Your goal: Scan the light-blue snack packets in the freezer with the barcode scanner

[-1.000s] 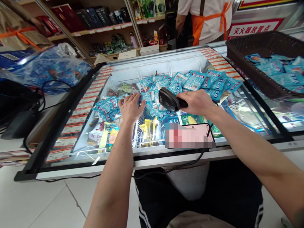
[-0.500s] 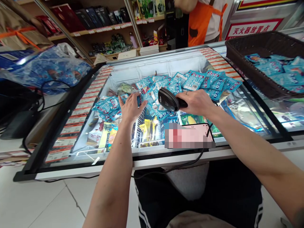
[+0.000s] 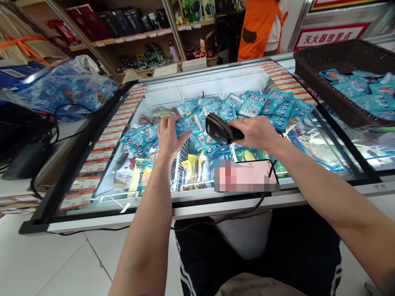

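My left hand grips a small blue packet, lifted a little off the pile with its barcode side facing the scanner. My right hand is closed round the handle of a black barcode scanner, whose head points left at that packet. Both hands hover over a heap of blue packets spread on the glass lid of a chest freezer. A phone lies on the glass just below my right wrist, with the scanner's cable running past it.
A dark wicker basket with more blue packets stands at the right. A plastic bag of blue goods lies at the left. A person in an orange apron stands behind the freezer, in front of stocked shelves.
My left hand closed on a blue packet from the pile and raised it toward the scanner. The right hand with the scanner stayed put. The person in the apron moved.
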Available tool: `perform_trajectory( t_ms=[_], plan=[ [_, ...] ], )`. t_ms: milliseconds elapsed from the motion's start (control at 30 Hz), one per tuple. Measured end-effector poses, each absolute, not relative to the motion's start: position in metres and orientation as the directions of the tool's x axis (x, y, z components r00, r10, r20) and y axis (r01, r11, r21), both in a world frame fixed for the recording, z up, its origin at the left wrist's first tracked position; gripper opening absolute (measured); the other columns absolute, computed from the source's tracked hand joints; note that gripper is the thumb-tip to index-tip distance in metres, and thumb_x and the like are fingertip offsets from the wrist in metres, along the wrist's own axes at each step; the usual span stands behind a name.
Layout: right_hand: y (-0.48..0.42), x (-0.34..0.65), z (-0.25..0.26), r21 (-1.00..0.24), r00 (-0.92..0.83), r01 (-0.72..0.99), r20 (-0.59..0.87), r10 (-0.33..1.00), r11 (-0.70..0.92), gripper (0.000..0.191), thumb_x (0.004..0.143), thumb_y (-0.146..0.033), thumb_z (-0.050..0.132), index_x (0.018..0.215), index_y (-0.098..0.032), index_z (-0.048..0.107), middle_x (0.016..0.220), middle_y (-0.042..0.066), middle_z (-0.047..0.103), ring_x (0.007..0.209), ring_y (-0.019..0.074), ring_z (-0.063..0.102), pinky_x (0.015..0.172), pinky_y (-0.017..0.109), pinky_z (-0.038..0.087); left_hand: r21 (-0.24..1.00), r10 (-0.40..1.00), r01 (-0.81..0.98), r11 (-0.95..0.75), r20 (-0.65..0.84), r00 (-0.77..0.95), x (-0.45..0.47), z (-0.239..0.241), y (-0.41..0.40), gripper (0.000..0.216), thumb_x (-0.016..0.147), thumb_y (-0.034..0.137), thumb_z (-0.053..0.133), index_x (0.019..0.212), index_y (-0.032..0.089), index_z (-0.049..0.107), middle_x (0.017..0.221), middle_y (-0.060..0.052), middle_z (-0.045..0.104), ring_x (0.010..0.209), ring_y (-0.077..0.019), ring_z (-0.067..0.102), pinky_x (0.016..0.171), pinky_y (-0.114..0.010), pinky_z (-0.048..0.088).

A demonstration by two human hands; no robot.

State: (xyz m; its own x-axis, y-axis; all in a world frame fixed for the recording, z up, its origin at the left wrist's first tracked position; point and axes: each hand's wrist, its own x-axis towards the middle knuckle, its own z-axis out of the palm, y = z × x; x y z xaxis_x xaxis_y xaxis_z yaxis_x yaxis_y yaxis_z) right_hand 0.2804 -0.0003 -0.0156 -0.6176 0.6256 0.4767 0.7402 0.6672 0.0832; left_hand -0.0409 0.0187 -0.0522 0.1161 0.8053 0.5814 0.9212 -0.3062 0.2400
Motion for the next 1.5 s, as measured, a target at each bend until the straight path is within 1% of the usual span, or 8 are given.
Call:
perform_trajectory(
  t_ms=[200,333,467,600,933,1200,1300,1500],
  plan=[
    [-0.002,0.280,-0.014,0.082,-0.622,0.735,0.475,0.622,0.673,0.033,0.084,-0.039,0.053,0.109,-0.020,0.064,0.092,0.005,0.072,0.075,0.0203,0.064,0.055,0.031,0.022,0.268,0.768,0.880,-0.392,0.622,0.152,-0.039,-0.052,0.018,0.061,0.075,0.055,0.068,0.123,0.022,0.049,0.119,-0.013,0.054,0.116,-0.0296,0.052,0.099,-0.045,0.045],
    [-0.002,0.280,-0.013,0.085,-0.627,0.733,0.467,0.623,0.674,0.033,0.084,-0.038,0.052,0.109,-0.019,0.064,0.091,0.005,0.072,0.076,0.0204,0.064,0.055,0.030,0.022,0.301,0.799,0.886,-0.354,0.589,0.120,-0.035,-0.049,0.015,0.062,0.075,0.055,0.067,0.123,0.022,0.047,0.121,-0.013,0.052,0.119,-0.0295,0.051,0.098,-0.043,0.046],
    [-0.004,0.279,-0.011,0.080,-0.632,0.737,0.435,0.641,0.671,0.036,0.084,-0.039,0.052,0.111,-0.019,0.064,0.094,0.007,0.072,0.078,0.0211,0.064,0.055,0.030,0.023,0.310,0.845,0.909,-0.278,0.528,0.079,-0.030,-0.045,0.011,0.062,0.078,0.057,0.063,0.127,0.023,0.045,0.128,-0.013,0.050,0.125,-0.0312,0.046,0.103,-0.045,0.042],
    [-0.005,0.278,-0.011,0.070,-0.627,0.739,0.436,0.646,0.670,0.036,0.084,-0.040,0.052,0.111,-0.019,0.064,0.096,0.007,0.072,0.079,0.0215,0.064,0.055,0.030,0.024,0.284,0.852,0.922,-0.264,0.517,0.085,-0.027,-0.042,0.008,0.060,0.080,0.056,0.061,0.127,0.024,0.044,0.128,-0.013,0.051,0.125,-0.0310,0.046,0.107,-0.047,0.039],
    [-0.005,0.278,-0.010,0.080,-0.644,0.721,0.445,0.622,0.688,0.037,0.085,-0.038,0.051,0.113,-0.018,0.064,0.094,0.007,0.072,0.078,0.0211,0.064,0.056,0.031,0.025,0.258,0.824,0.912,-0.320,0.551,0.134,-0.024,-0.043,0.007,0.055,0.083,0.052,0.058,0.126,0.022,0.043,0.127,-0.014,0.051,0.125,-0.0307,0.046,0.106,-0.049,0.039],
    [-0.005,0.277,-0.010,0.072,-0.644,0.719,0.443,0.623,0.692,0.037,0.085,-0.038,0.052,0.113,-0.017,0.064,0.094,0.007,0.072,0.079,0.0209,0.064,0.057,0.030,0.026,0.276,0.816,0.896,-0.348,0.561,0.144,-0.019,-0.041,0.005,0.050,0.085,0.046,0.056,0.128,0.023,0.043,0.127,-0.014,0.052,0.121,-0.0272,0.050,0.107,-0.047,0.041],
    [-0.005,0.278,-0.010,0.062,-0.636,0.720,0.456,0.622,0.691,0.038,0.085,-0.038,0.051,0.114,-0.018,0.064,0.095,0.007,0.072,0.079,0.0209,0.064,0.057,0.030,0.026,0.282,0.821,0.904,-0.321,0.558,0.117,-0.023,-0.039,0.005,0.051,0.085,0.047,0.056,0.128,0.023,0.043,0.129,-0.014,0.052,0.123,-0.0276,0.049,0.108,-0.047,0.040],
    [-0.004,0.279,-0.011,0.041,-0.628,0.726,0.445,0.638,0.686,0.037,0.083,-0.039,0.052,0.112,-0.019,0.064,0.095,0.007,0.072,0.077,0.0205,0.063,0.056,0.030,0.027,0.326,0.837,0.916,-0.234,0.547,0.019,-0.050,-0.040,0.004,0.063,0.078,0.044,0.060,0.133,0.021,0.040,0.133,-0.014,0.048,0.129,-0.0317,0.042,0.110,-0.049,0.035]
  ],
)
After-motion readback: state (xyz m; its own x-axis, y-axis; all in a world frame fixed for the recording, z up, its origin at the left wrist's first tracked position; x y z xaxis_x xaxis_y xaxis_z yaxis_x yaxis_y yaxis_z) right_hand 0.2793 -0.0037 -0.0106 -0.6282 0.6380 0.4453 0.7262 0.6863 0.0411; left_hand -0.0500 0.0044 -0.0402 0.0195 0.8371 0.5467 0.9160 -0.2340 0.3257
